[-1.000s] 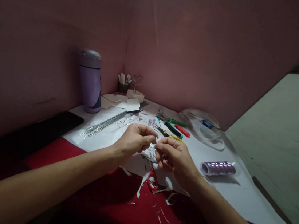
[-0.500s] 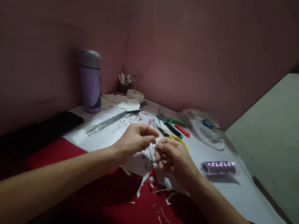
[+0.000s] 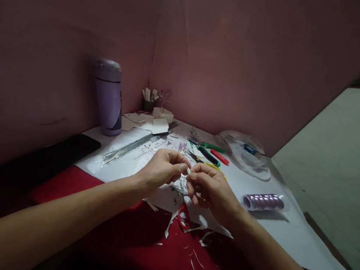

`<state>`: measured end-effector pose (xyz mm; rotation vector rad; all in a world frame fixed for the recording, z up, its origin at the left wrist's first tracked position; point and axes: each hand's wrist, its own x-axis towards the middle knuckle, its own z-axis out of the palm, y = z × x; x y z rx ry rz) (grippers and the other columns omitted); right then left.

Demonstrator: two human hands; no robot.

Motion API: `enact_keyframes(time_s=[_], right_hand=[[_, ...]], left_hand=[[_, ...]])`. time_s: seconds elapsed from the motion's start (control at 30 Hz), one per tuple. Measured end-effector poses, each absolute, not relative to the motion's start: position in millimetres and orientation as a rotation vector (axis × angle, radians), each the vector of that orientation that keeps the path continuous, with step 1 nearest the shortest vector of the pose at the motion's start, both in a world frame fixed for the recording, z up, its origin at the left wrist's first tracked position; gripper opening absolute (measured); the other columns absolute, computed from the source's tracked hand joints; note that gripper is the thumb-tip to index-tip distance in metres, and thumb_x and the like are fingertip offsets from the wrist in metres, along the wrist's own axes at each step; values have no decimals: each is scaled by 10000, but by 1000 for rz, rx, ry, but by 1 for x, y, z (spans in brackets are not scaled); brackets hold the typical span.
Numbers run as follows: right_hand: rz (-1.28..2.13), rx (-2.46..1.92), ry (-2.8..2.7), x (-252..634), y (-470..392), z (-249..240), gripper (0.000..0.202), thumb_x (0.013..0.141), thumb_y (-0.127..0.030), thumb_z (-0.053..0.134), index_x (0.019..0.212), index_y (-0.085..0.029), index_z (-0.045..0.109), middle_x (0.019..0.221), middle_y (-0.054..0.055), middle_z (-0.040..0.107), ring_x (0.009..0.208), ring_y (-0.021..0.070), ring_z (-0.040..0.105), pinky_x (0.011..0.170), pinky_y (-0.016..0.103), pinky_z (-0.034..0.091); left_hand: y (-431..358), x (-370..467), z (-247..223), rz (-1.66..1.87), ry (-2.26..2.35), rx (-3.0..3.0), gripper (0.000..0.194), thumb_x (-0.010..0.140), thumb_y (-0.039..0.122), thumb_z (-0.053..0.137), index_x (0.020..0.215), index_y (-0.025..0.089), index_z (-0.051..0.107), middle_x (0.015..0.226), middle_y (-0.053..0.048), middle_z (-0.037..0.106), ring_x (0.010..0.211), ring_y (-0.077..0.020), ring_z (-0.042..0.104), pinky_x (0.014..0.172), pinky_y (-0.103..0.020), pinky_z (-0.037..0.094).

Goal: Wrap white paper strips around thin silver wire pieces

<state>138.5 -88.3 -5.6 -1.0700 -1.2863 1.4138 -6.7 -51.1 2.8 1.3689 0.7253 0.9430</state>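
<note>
My left hand (image 3: 167,167) and my right hand (image 3: 206,184) meet fingertip to fingertip above the white paper sheet (image 3: 272,240). Both are closed in a pinch. Between the fingertips is something thin and pale, too small to make out. Beneath and behind the hands lie loose wire pieces and a small purple wire bundle (image 3: 182,147). Yellow-handled scissors (image 3: 217,170) lie just behind my right hand, partly hidden by it. Below the hands, red-handled scissors (image 3: 184,217) rest with their blades hidden among paper scraps.
Straight silver wires (image 3: 128,148) lie left, near a purple bottle (image 3: 109,99) and a black flat object (image 3: 47,157). Green-handled pliers (image 3: 208,155), a red tool (image 3: 220,157) and a plastic bag (image 3: 243,154) lie behind. A purple ribbon spool (image 3: 263,202) lies right. Scraps dot the red cloth (image 3: 138,253).
My fingertips have come closer together, and the right fingers have shifted slightly upward. The things on the table have stayed in place.
</note>
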Motion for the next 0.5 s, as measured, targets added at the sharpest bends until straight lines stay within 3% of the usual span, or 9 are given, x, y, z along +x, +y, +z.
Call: enact_keyframes(time_s=[0.4,0.5], right_hand=[[1190,-1188,-1353,134,-90,-1,184,792,-319,552,693,-171,503,541,-17,578,369,71,485,307,156,243],[1032,-1199,-1444,134,-91,-5,189,803,-346,567,737,-173,527,550,-18,572,411,85,502,359,181,320]], left_hand=[[-50,-7,3,1003,797,1372,52,681,158,578,704,112,568,524,18,492,400,-47,333,390,-200,199],[-50,-7,2,1017,811,1387,43,691,152,567,714,116,571,491,33,458,401,-53,332,392,-199,202]])
